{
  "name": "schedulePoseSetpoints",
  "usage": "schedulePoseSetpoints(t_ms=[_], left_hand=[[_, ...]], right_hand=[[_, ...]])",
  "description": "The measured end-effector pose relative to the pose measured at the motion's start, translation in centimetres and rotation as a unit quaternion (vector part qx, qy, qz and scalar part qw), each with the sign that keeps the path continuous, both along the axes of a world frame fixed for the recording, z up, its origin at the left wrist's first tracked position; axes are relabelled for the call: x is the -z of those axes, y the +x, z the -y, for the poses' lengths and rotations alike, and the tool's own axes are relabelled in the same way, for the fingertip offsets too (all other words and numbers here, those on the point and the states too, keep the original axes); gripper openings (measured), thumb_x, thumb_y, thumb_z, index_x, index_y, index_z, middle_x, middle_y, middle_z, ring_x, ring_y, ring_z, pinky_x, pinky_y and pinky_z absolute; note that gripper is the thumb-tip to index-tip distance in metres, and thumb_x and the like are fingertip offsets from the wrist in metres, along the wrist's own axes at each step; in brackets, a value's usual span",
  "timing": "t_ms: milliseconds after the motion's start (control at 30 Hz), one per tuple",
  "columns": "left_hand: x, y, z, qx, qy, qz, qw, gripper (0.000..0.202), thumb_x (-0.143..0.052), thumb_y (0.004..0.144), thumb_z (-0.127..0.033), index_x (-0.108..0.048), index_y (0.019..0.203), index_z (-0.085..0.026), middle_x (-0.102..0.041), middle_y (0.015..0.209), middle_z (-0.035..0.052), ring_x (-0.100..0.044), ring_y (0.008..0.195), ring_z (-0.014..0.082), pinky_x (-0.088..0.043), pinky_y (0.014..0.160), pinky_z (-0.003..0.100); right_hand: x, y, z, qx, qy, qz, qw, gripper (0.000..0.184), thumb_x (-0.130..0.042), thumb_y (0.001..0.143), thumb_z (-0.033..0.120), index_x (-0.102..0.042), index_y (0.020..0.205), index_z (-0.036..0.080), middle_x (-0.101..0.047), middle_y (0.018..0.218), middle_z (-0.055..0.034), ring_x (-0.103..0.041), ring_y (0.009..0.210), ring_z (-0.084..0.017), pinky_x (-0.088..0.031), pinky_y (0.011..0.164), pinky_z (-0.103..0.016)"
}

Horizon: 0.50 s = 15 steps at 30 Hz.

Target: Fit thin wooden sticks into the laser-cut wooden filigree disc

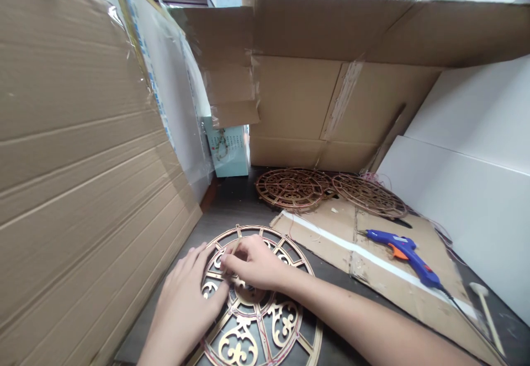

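A round openwork panel (312, 335), pale gold with scrollwork and thin reddish wire along its rings, lies flat on the dark table. My left hand (186, 288) rests over its left rim, fingers stretched out and the thumb spread toward the middle. Above the panel's upper left part, my right hand (256, 264) is closed in a pinch, thumb against bent fingers. What sits between those fingertips is too small and covered to name. The two hands' tips nearly meet there, and both hide part of the scrollwork beneath.
A blue hot glue gun (403, 250) with an orange trigger lies on a flat cardboard sheet (331, 244) at right. Behind are darker round panels (292, 186) and pink wire. A pale mallet-like stick (486, 311) lies far right. Cardboard walls (83, 134) enclose the table.
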State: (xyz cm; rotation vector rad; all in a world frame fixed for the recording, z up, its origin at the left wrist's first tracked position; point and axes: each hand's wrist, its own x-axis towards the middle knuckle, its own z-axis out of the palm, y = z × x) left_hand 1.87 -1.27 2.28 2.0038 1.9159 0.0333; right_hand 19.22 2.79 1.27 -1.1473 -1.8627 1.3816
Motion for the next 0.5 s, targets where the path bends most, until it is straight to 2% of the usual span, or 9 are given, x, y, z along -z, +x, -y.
schedulePoseSetpoints(t_ms=[167,367,500], left_hand=[[-0.37,0.49,-0.22,-0.018,-0.023,-0.008,1.000,0.069,-0.038,0.086,-0.050,-0.047,0.148,-0.020,-0.044,0.157,0.0035,-0.037,0.145,0.0290,-0.032,0.121,0.050],[-0.09,0.34,-0.24,-0.019,-0.027,-0.009,0.999,0.068,-0.044,0.083,-0.042,-0.050,0.146,-0.019,-0.045,0.155,0.0050,-0.038,0.145,0.0295,-0.032,0.121,0.048],[0.30,0.12,0.22,-0.003,-0.002,-0.016,1.000,0.066,-0.037,0.088,-0.047,-0.050,0.147,-0.021,-0.044,0.156,0.0032,-0.036,0.147,0.0284,-0.030,0.123,0.049]], right_hand=[[-0.25,-0.01,-0.08,-0.008,0.018,0.029,0.999,0.025,-0.054,0.088,0.012,-0.070,0.069,0.013,-0.066,0.064,0.0008,-0.054,0.059,-0.010,-0.037,0.060,-0.020],[-0.11,-0.33,0.24,-0.014,0.101,0.044,0.994,0.025,-0.056,0.085,0.011,-0.060,0.060,0.015,-0.055,0.056,0.0034,-0.046,0.054,-0.009,-0.034,0.059,-0.021],[0.08,-0.42,0.25,-0.005,0.084,0.050,0.995,0.024,-0.057,0.087,0.014,-0.063,0.063,0.015,-0.061,0.061,0.0016,-0.050,0.058,-0.010,-0.036,0.061,-0.021]])
